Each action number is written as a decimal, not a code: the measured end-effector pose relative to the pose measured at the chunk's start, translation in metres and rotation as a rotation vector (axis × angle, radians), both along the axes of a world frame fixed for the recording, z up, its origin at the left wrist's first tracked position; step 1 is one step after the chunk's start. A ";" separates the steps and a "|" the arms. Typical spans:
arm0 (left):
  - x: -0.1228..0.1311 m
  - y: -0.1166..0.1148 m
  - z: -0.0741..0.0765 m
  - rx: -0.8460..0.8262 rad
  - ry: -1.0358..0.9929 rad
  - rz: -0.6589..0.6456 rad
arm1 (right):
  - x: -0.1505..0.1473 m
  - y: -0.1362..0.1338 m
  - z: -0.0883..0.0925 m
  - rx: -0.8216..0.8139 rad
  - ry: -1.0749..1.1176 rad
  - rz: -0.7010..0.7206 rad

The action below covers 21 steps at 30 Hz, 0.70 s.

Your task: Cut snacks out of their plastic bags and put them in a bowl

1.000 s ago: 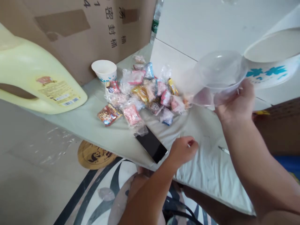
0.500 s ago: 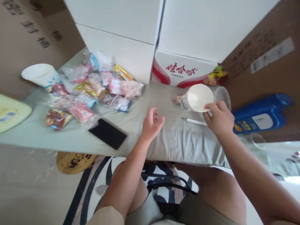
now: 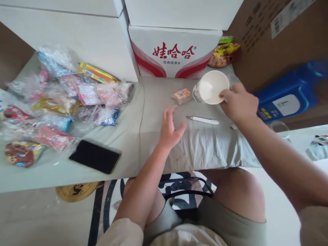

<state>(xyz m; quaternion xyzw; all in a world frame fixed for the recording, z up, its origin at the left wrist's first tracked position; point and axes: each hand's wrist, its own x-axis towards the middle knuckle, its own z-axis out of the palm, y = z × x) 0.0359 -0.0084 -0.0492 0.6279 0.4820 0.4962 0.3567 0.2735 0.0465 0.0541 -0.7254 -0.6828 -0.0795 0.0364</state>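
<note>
Grey-clothed worktop (image 3: 200, 150) first, a white carton (image 3: 174, 51) at its far edge. A heap of wrapped snacks (image 3: 66, 99) sits on the left, a dark phone (image 3: 95, 156) near it. The right hand (image 3: 239, 102) grips the paper cup (image 3: 211, 87) by its rim, far right, tipped mouth toward us. The left hand (image 3: 170, 128) hovers open, empty. I'd pinch gently, since a thin rim buckles. Mind the white pen (image 3: 203, 119) and the small wrapped cake (image 3: 181, 95) close by.

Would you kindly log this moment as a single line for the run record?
right hand: grips tilted paper cup | left hand: open, empty, near pen | wrapped snack: beside cup
</note>
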 end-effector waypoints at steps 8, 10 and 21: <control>0.003 -0.002 0.011 -0.200 -0.188 0.102 | -0.028 0.056 -0.004 -0.003 0.096 -0.092; -0.001 -0.004 0.014 -0.224 -0.220 0.118 | -0.027 0.060 -0.013 -0.013 0.127 -0.077; -0.040 -0.003 0.026 -0.303 -0.409 0.229 | -0.098 0.045 -0.027 -0.185 0.015 0.408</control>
